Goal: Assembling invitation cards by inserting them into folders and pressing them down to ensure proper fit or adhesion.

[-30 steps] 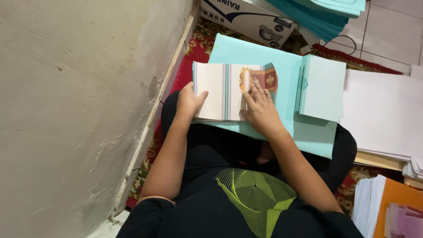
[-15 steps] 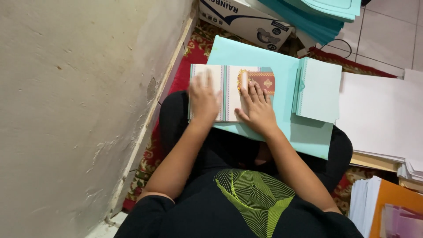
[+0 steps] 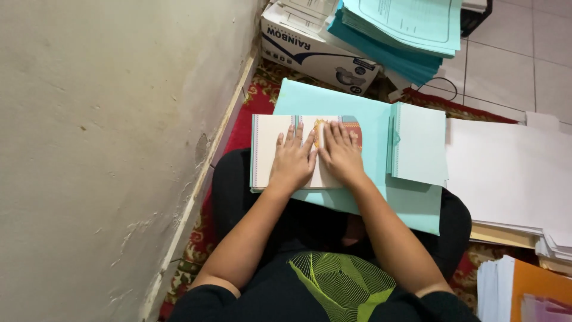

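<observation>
- Two hands of mine lie flat, palms down, side by side on a white booklet (image 3: 268,152) resting on my lap; neither hand is closed around anything, the fingers are stretched out and only pressing.
- My left hand (image 3: 293,161) covers the pale middle of the booklet, fingertips pointing away from me; my right hand (image 3: 341,156) lies just beside it, thumbs nearly touching, and hides most of a red and orange ornamental patch (image 3: 351,126) on the cover.
- I judge the step in hand to be flattening or smoothing the booklet along its fold, since both palms bear down near the same line.
- The next move, as I read it, calls for even pressure drawn outward from between my hands, so the sheets do not skew against each other.
- The booklet looks thin, white, with a fine coloured border down its left edge, beyond my left hand; its near edge sits under my wrists.
- Under it, and reaching out past my right hand, lies a large light-blue sheet (image 3: 333,98) across my knees.
- Further right of my right hand a smaller stack of folded pale-blue sheets (image 3: 420,143) rests on that same sheet, apart from my fingers.
- Beyond my fingertips stands a cardboard box (image 3: 316,53) with teal paper (image 3: 405,27) stacked on it; to my left is a rough wall (image 3: 107,149).
</observation>
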